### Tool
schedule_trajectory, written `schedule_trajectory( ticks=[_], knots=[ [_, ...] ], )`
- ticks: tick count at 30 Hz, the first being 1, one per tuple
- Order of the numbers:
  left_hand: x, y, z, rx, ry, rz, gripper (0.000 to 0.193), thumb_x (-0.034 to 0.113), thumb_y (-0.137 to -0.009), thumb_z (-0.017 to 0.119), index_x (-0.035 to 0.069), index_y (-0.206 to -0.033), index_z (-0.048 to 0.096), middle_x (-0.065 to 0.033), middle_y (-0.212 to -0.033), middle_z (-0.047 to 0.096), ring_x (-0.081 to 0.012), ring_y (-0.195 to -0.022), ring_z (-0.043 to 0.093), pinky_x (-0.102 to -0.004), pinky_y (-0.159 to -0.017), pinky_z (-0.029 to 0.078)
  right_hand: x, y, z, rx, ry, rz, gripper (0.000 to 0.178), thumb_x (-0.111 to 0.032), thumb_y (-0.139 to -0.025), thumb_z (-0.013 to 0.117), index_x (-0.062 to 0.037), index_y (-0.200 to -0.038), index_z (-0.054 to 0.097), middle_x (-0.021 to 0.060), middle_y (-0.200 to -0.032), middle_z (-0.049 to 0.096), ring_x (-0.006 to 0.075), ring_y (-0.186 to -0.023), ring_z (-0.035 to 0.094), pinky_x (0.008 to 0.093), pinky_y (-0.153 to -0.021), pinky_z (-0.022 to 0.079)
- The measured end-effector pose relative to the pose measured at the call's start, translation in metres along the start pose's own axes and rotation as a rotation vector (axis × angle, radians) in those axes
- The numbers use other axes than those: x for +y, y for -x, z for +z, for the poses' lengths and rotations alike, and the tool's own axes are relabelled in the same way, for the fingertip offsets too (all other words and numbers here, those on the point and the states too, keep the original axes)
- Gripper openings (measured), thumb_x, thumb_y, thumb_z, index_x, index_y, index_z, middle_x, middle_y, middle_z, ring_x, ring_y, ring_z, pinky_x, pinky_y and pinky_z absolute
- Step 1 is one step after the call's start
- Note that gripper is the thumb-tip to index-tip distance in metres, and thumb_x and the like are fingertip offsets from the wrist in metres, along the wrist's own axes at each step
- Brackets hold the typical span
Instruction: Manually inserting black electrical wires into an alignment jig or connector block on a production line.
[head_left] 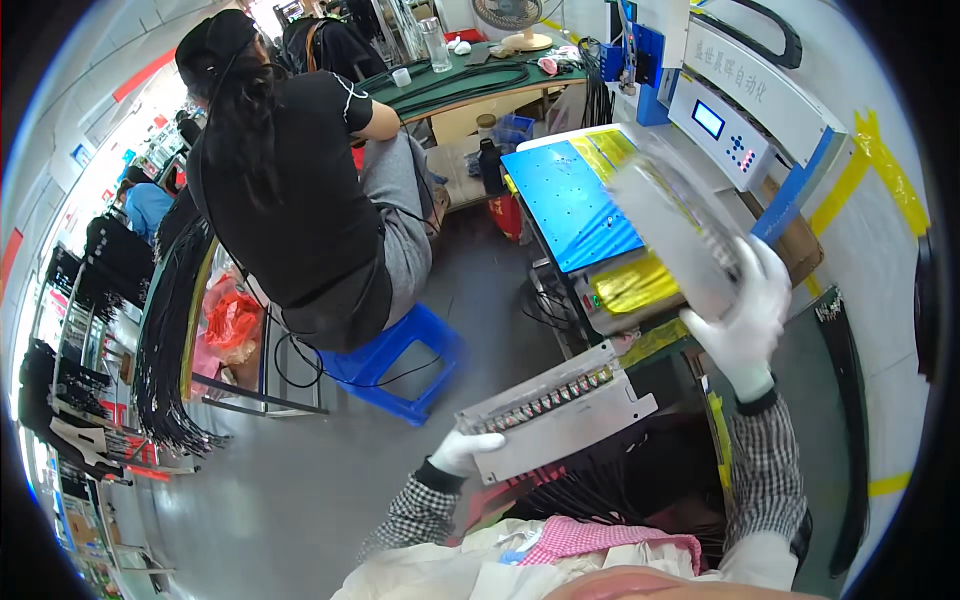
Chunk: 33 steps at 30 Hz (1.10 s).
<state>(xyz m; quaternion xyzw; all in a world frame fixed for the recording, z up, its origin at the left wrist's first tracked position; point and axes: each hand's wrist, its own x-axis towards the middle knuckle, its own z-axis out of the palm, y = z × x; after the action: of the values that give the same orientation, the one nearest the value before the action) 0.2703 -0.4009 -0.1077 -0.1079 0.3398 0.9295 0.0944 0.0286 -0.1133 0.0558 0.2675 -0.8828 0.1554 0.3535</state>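
My left hand, in a white glove, grips one end of a long flat metal fixture plate. A row of several small dark and shiny parts sits in a slot along that plate, which is tilted above my lap. Gloved in white too, my right hand is closed on the near end of a second metal plate. This one is smeared by motion and hangs over the right side of a blue-topped bench machine. Some of the machine's yellow-taped surface is hidden behind it.
A control box with a small screen stands at the far right. A person in black sits on a blue stool at the left. Black cables hang from a rack, and a green table is behind.
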Motion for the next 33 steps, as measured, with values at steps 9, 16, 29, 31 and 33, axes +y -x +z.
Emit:
schedule_trajectory(
  ticks=[9,16,29,31,33],
  knots=[
    [0.034,-0.053,0.028,-0.251,-0.002,0.069,0.072,-0.004,-0.073,0.068,-0.006,-0.141,0.045,-0.0213,-0.139,0.055,-0.0303,-0.122,0.058,-0.0397,-0.107,0.044,0.112,0.23,-0.145,-0.229,-0.213,0.917,0.09,-0.012,-0.057,0.079,-0.0019,-0.141,0.045,0.0207,-0.142,0.047,0.0381,-0.128,0.046,0.0438,-0.109,0.038],
    [0.027,-0.085,0.086,-0.412,-0.237,0.042,0.064,0.002,-0.071,0.073,-0.005,-0.133,0.056,-0.0162,-0.134,0.061,-0.0239,-0.119,0.059,-0.0351,-0.105,0.044,0.066,0.135,-0.134,-0.317,-0.34,0.438,0.066,-0.008,-0.079,0.064,0.0012,-0.141,0.045,0.0217,-0.139,0.051,0.0303,-0.114,0.057,0.0373,-0.102,0.044],
    [0.137,-0.079,0.163,0.234,-0.779,0.245,0.045,0.024,-0.087,0.07,-0.005,-0.12,0.063,-0.0149,-0.106,0.069,-0.018,-0.092,0.064,-0.0286,-0.084,0.05,-0.019,0.012,-0.111,-0.689,-0.98,0.534,0.035,-0.013,-0.09,0.051,0.0073,-0.115,0.065,0.008,-0.093,0.066,0.0136,-0.08,0.054,0.0196,-0.068,0.042],
    [0.129,-0.097,0.13,-0.506,0.429,0.049,0.042,0.038,-0.097,0.06,-0.001,-0.111,0.066,-0.0135,-0.107,0.067,-0.0179,-0.09,0.064,-0.0316,-0.079,0.051,-0.014,0.006,-0.113,-0.525,-1.26,0.657,0.038,-0.017,-0.095,0.053,0.0085,-0.121,0.062,0.0114,-0.103,0.068,0.0146,-0.083,0.058,0.0218,-0.076,0.045],
    [0.123,-0.098,0.133,-0.57,0.242,-0.029,0.039,0.037,-0.095,0.063,-0.001,-0.107,0.064,-0.0121,-0.102,0.066,-0.0179,-0.087,0.063,-0.0313,-0.076,0.051,-0.056,-0.024,-0.105,-0.447,-1.447,0.724,0.04,-0.02,-0.097,0.054,0.0084,-0.124,0.059,0.0131,-0.107,0.067,0.0154,-0.084,0.059,0.0237,-0.079,0.047]
  ],
)
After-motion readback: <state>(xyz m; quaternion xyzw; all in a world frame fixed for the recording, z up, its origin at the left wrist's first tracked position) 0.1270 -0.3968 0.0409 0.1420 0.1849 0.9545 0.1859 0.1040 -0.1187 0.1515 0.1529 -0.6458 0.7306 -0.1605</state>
